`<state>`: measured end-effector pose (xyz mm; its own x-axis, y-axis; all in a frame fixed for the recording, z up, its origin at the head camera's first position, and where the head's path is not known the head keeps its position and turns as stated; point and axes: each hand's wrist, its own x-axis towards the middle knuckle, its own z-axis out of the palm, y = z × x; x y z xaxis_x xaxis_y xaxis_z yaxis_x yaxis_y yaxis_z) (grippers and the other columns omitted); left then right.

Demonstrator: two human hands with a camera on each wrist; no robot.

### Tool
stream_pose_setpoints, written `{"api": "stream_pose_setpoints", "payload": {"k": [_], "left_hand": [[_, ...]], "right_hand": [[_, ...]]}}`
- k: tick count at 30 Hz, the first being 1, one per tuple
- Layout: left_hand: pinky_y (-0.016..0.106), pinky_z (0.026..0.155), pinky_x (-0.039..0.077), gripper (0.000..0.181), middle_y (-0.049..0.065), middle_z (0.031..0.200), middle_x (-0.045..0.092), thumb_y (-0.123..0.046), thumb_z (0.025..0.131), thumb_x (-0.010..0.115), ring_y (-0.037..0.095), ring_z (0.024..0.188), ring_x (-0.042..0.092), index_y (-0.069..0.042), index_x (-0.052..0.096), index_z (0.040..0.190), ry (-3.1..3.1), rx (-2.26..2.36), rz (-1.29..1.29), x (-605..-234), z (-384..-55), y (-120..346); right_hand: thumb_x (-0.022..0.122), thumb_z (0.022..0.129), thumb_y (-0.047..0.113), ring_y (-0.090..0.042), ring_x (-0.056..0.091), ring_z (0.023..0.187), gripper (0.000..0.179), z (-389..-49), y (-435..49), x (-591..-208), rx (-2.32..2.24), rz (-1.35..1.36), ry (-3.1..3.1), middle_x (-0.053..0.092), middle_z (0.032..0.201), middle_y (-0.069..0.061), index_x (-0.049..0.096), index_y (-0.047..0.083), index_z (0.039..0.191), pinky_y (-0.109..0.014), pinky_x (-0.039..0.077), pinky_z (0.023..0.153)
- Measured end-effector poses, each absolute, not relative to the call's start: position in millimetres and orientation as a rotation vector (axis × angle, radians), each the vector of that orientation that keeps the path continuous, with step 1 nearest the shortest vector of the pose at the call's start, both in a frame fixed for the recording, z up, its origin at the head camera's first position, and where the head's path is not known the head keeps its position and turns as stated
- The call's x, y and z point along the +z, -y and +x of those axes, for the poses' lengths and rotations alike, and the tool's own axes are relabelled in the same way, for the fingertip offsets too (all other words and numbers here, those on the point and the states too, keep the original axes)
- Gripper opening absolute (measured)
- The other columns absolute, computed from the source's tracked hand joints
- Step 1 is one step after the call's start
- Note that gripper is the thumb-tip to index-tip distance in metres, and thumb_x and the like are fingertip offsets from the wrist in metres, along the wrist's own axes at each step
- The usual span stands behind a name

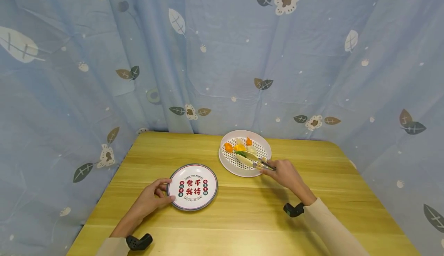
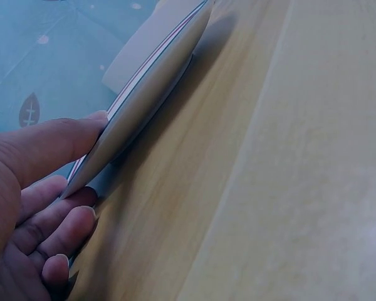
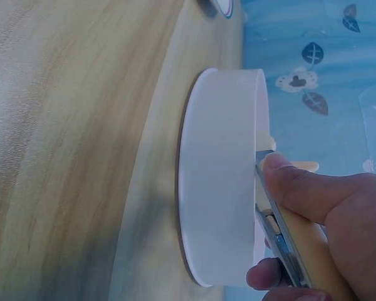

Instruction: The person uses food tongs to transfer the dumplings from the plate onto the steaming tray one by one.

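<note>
My left hand (image 1: 152,198) pinches the left rim of a round white plate (image 1: 204,200) with red and dark lettering and a blue edge. In the left wrist view the thumb lies on the rim of the plate (image 2: 144,94), with fingers under it. My right hand (image 1: 284,175) holds metal tongs (image 1: 266,163) at the near right rim of a round white basket (image 1: 229,166) with a perforated floor. The tongs' tips are among the food pieces: orange (image 1: 228,147), yellow (image 1: 239,147), green (image 1: 240,153) and pale. Whether they grip a piece is unclear.
Both the plate and the basket are on a light wooden table (image 1: 243,217), the basket near its back edge. A blue curtain (image 1: 222,55) with leaves and flowers hangs behind and at both sides. Black wrist devices (image 1: 139,242) sit on both forearms.
</note>
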<state>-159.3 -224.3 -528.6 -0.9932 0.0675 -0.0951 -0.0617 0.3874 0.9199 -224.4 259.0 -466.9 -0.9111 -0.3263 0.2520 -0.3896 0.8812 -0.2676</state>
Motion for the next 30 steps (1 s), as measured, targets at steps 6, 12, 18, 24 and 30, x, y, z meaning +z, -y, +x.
{"api": "stream_pose_setpoints", "payload": {"k": [6,12,18,24,30], "left_hand": [[0.029,0.066,0.043,0.066,0.012,0.11,0.058,-0.02,0.081,0.09,0.024,0.083,0.051,-0.011,0.06,0.139,-2.51,1.687,0.015,-528,-159,224],[0.029,0.066,0.043,0.065,0.012,0.11,0.059,-0.018,0.081,0.09,0.024,0.083,0.051,-0.01,0.06,0.138,-2.501,1.695,0.017,-526,-157,224],[0.029,0.066,0.044,0.065,0.011,0.109,0.059,-0.018,0.081,0.09,0.024,0.083,0.051,-0.009,0.06,0.138,-2.509,1.687,0.02,-525,-157,223],[0.028,0.065,0.043,0.065,0.011,0.109,0.059,-0.018,0.081,0.09,0.024,0.083,0.05,-0.009,0.06,0.138,-2.519,1.688,0.019,-526,-157,223],[0.028,0.066,0.042,0.066,0.012,0.11,0.059,-0.018,0.08,0.091,0.024,0.084,0.05,-0.01,0.06,0.138,-2.519,1.686,0.013,-527,-157,224]], "right_hand": [[0.079,0.09,0.041,-0.012,0.036,0.054,0.039,-225,-257,-462,0.435,0.577,2.856,0.036,0.06,0.005,0.078,0.006,0.108,-0.029,0.029,0.052],[0.079,0.09,0.042,-0.012,0.034,0.054,0.036,-227,-254,-460,0.424,0.537,2.899,0.033,0.061,0.005,0.077,0.009,0.104,-0.029,0.027,0.052],[0.079,0.09,0.044,-0.012,0.035,0.055,0.054,-228,-254,-460,0.449,0.491,2.921,0.034,0.062,0.004,0.074,0.003,0.125,-0.029,0.027,0.053],[0.078,0.09,0.046,-0.012,0.036,0.054,0.06,-226,-257,-458,0.49,0.461,2.916,0.037,0.061,0.004,0.071,0.002,0.129,-0.029,0.029,0.052],[0.077,0.091,0.046,-0.013,0.037,0.053,0.065,-220,-258,-455,0.555,0.449,2.897,0.048,0.06,0.004,0.066,-0.002,0.133,-0.031,0.032,0.052]]}}
